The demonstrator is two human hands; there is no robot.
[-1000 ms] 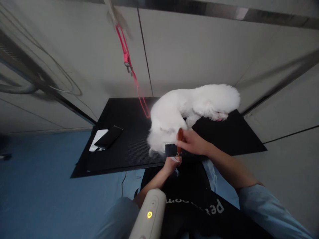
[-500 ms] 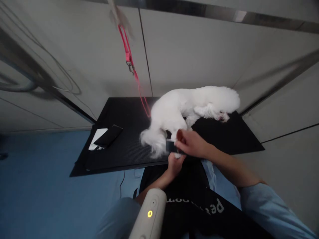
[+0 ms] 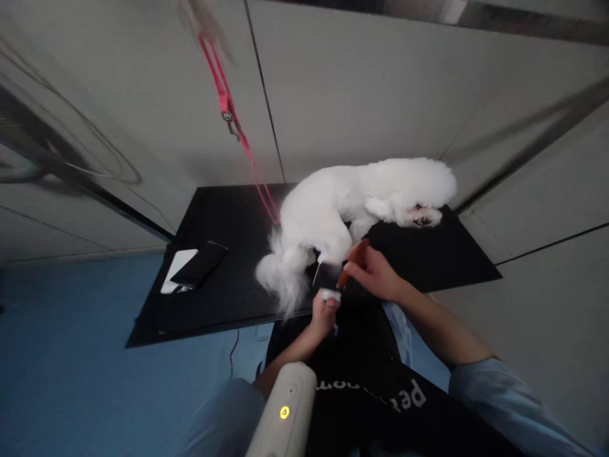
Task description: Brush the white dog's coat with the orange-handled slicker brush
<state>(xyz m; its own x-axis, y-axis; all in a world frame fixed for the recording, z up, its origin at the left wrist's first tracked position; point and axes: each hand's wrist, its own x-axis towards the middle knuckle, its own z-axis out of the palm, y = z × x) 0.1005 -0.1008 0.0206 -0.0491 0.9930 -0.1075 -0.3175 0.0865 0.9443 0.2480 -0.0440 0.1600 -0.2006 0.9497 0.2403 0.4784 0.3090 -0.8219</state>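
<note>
A white dog (image 3: pixel 328 197) lies on its side along the black grooming table (image 3: pixel 228 292), head to the right and fluffy tail (image 3: pixel 283 276) to the left. My right hand (image 3: pixel 375 273) is closed around the orange-brown handle of a slicker brush (image 3: pixel 349 263). The brush's dark flat head lies against the dog's lower hind leg. Just below it, my left hand (image 3: pixel 325 314) grips the dog's paw (image 3: pixel 330 294), whose white fur shows above the thumb. Part of the leg is hidden behind the brush head.
A pink leash (image 3: pixel 247 149) with a metal clip hangs down behind the dog. A black flat case (image 3: pixel 200 264) overlaps a white flat object (image 3: pixel 176 273) on the table's left. A pale device with a yellow light (image 3: pixel 285 409) juts up in front of me. A wall stands behind.
My right hand has turned, so the brush handle now shows clearly. The dog's head has shifted slightly, showing more of its muzzle. The whole view has moved a little.
</note>
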